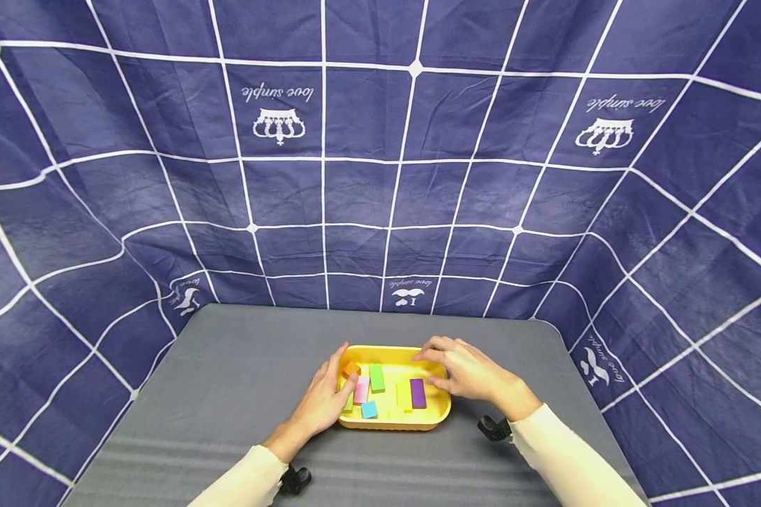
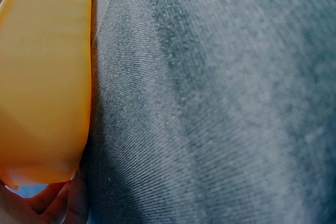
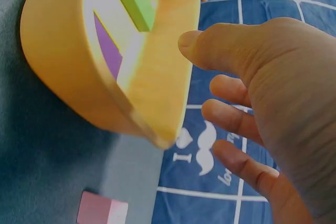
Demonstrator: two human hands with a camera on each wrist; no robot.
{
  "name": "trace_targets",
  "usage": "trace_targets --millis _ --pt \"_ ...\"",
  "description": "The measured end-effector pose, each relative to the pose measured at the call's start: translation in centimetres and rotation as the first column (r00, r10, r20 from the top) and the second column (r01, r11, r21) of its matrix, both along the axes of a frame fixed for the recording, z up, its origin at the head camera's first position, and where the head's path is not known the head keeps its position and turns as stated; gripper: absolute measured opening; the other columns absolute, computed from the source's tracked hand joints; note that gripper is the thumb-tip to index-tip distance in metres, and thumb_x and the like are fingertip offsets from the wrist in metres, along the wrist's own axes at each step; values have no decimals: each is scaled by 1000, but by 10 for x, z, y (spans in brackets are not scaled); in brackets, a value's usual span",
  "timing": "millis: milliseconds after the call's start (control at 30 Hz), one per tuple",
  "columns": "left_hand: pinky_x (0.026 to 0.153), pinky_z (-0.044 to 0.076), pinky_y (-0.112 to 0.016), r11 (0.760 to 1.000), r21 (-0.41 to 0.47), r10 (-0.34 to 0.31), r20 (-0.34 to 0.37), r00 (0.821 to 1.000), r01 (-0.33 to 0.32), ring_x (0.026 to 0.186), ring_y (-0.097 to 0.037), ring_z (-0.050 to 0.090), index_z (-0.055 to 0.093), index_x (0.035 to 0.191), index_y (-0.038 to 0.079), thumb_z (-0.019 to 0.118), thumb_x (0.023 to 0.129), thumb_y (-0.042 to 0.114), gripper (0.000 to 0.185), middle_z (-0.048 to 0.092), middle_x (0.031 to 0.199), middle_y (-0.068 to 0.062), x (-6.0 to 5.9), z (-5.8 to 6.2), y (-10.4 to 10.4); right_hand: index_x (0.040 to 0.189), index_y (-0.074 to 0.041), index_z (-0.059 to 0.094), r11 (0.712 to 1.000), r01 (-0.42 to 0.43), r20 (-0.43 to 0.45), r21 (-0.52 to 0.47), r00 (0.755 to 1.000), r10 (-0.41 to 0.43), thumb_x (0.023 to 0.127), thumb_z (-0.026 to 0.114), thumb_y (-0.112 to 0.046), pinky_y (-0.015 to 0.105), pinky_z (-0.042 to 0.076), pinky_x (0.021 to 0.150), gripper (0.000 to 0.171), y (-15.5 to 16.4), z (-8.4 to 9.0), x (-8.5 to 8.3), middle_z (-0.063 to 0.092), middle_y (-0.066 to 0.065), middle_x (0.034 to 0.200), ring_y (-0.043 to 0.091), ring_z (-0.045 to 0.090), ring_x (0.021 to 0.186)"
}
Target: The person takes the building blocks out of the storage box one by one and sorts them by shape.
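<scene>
A yellow plastic tray (image 1: pixel 390 424) stands on the grey table with several coloured blocks inside. My left hand (image 1: pixel 322 400) grips its left end, thumb over the rim and fingers along the outside wall; in the left wrist view those fingers (image 2: pixel 76 200) curl at the tray's end. Over the right end hovers my right hand (image 1: pixel 472 370), fingers spread and holding nothing. Near its thumb lie a purple block (image 1: pixel 418 393) and a yellow block (image 1: pixel 404 397). A green block (image 1: pixel 377 379), a pink block (image 1: pixel 361 390), a blue block (image 1: pixel 369 410) and an orange block (image 1: pixel 351 369) lie farther left.
Outside the tray, a pink block (image 3: pixel 94 208) rests on the table in the right wrist view. The grey table (image 1: pixel 228 394) extends around the tray. A dark blue cloth (image 1: pixel 355 197) with white grid lines hangs behind and at both sides.
</scene>
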State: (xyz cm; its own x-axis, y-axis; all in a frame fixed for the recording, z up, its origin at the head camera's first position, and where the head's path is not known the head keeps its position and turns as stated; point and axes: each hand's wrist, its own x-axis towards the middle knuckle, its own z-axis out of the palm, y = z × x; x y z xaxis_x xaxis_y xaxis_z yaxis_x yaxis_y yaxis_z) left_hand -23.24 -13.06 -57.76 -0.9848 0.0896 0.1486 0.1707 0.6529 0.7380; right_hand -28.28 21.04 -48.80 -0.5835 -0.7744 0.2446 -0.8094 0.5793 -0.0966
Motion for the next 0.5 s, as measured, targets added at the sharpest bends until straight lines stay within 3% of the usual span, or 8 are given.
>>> trace_targets --millis 167,400,500 --pt "121 48 -82 1000 -11 -4 -55 998 4 148 -59 61 39 180 14 66 117 34 71 61 166 -31 2 0 0 143 -20 82 998 -29 63 48 998 26 101 91 -22 42 61 99 43 -11 -2 -1 76 -3 135 19 74 122" --pt "131 43 -77 1000 -17 6 34 999 -5 160 -55 55 36 183 18 65 118 39 74 56 174 -26 1 1 1 145 -20 81 987 -96 138 126 987 78 101 93 -29 42 63 105 47 -30 -5 -4 76 -2 138 18 75 121" --pt "129 45 -77 999 -36 6 29 1000 -5 158 -55 56 37 182 18 65 119 39 73 57 173 -27 0 1 2 146 -21 82 981 -124 168 152 981 98 99 94 -30 40 64 110 50 -37 -7 -6 75 -4 137 15 75 120"
